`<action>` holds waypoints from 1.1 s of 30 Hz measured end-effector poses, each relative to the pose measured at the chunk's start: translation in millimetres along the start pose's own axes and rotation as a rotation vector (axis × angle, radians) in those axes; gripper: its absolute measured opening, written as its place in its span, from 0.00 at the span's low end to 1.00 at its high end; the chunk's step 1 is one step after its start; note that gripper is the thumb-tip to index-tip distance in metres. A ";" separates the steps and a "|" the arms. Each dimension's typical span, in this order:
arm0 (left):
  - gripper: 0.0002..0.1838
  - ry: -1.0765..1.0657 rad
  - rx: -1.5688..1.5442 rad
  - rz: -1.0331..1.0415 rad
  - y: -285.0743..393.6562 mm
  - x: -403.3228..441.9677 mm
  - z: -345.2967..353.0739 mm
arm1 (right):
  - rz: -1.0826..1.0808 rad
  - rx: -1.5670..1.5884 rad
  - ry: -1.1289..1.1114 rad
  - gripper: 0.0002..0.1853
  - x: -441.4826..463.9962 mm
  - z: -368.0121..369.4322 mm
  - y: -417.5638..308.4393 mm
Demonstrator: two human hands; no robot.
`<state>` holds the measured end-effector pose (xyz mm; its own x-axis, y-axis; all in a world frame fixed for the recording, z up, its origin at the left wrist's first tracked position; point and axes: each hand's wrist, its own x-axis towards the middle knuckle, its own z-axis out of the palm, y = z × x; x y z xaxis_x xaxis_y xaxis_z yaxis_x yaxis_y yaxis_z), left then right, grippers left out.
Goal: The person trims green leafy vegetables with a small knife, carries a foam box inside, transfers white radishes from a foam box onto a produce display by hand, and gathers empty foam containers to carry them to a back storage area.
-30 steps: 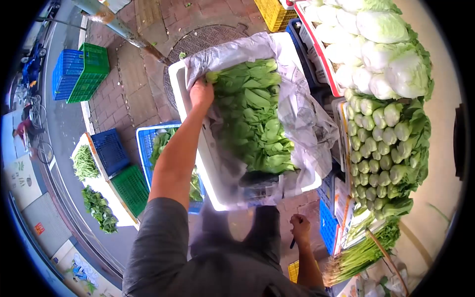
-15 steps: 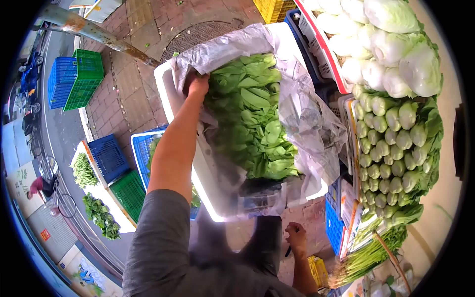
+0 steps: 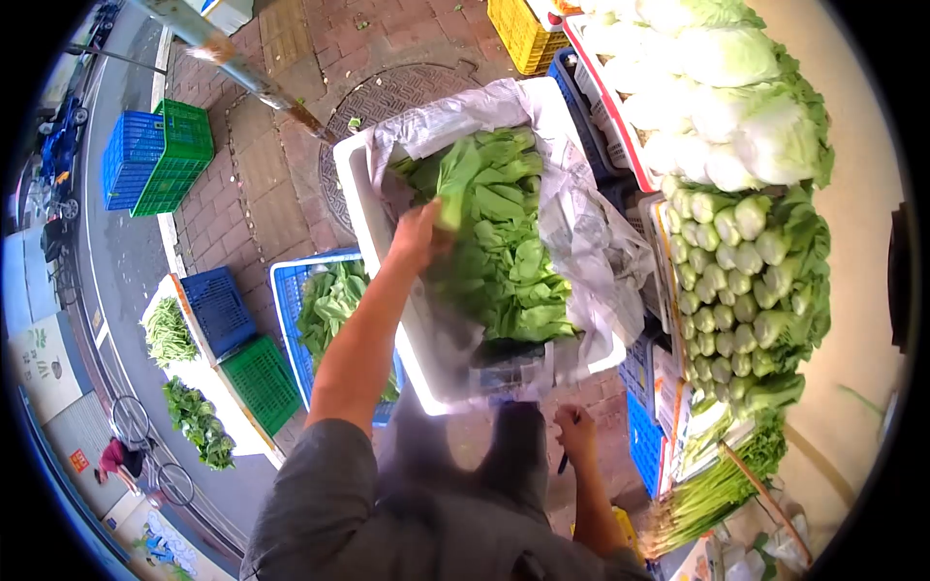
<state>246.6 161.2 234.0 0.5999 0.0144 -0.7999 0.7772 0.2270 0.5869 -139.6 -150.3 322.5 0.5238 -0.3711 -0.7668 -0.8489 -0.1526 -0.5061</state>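
My left hand [image 3: 423, 235] is closed round the pale stems of a leafy green [image 3: 459, 172], its leaves pointing up and away. It is over the left side of a white foam box [image 3: 373, 215]. Inside, rows of leafy greens [image 3: 518, 218] lie packed, with crumpled pale wrapping [image 3: 591, 228] round them. Low in view, near my body, my right hand [image 3: 577, 433] is closed round a slim dark object [image 3: 563, 463]; most of it is hidden, so its kind cannot be made out.
To the right stand stacked white cabbages [image 3: 712, 107], bok choy [image 3: 741, 261] and thin long-stemmed greens [image 3: 722, 479]. A blue crate of greens [image 3: 291, 320] is left of the box. Further left are green and blue crates [image 3: 174, 160], a rusty pole [image 3: 247, 73] and a cyclist [image 3: 121, 460].
My left hand has come from the box's far left corner towards me and right, and now holds a leafy green. The view has shifted slightly. My right hand stays low with the dark object.
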 end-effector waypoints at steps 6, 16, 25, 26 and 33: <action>0.22 -0.353 -0.620 -0.339 -28.6 -214.3 -20.7 | -0.224 0.101 -0.122 0.13 -84.7 33.6 -145.8; 0.17 -0.275 -0.229 0.054 -58.9 -431.9 -82.8 | -0.398 0.309 -0.347 0.13 -216.1 106.9 -194.4; 0.27 -0.770 -0.430 0.054 -63.4 -521.2 -145.1 | -0.256 0.841 -0.865 0.14 -311.5 103.1 -163.1; 0.27 -0.870 -0.492 0.081 -63.0 -527.0 -142.2 | -0.259 0.823 -0.920 0.14 -313.6 101.1 -162.2; 0.21 -0.664 -0.595 0.048 -69.1 -543.1 -137.3 | -0.101 0.662 -0.700 0.16 -343.5 99.3 -165.1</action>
<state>-159.0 271.4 610.7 0.7592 -0.4879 -0.4307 0.6319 0.7112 0.3082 -172.3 93.4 630.2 0.6976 0.2772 -0.6607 -0.6977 0.4723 -0.5386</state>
